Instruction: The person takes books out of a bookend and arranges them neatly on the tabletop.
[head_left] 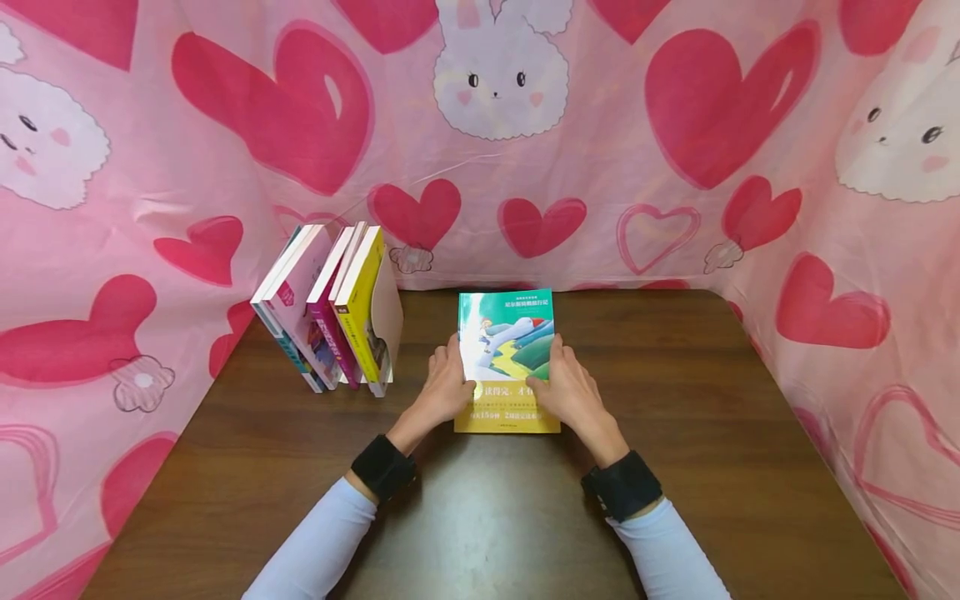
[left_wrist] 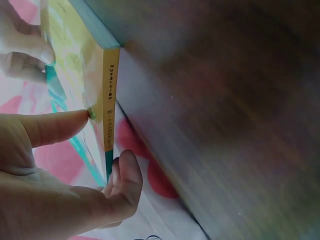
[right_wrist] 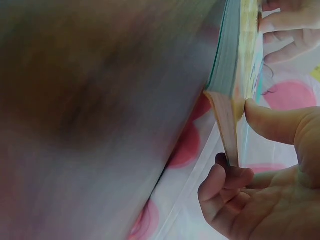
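Observation:
A paperback book [head_left: 506,333] with a green, illustrated cover and a yellow lower band is at the middle of the table, cover facing up. My left hand [head_left: 442,387] grips its left edge; in the left wrist view the thumb is on the cover and the fingers curl round the yellow-and-green spine [left_wrist: 109,95]. On the opposite edge, my right hand [head_left: 573,392] holds the book the same way, with its fingers curled at the page edges [right_wrist: 226,120] in the right wrist view. How far the book is off the table is hard to tell.
Several books [head_left: 330,308] stand upright, leaning slightly, at the back left of the brown wooden table [head_left: 675,433]. A white bookend-like panel [head_left: 387,308] is at their right side. A pink cloth [head_left: 600,158] with hearts and rabbits hangs along the back and both sides.

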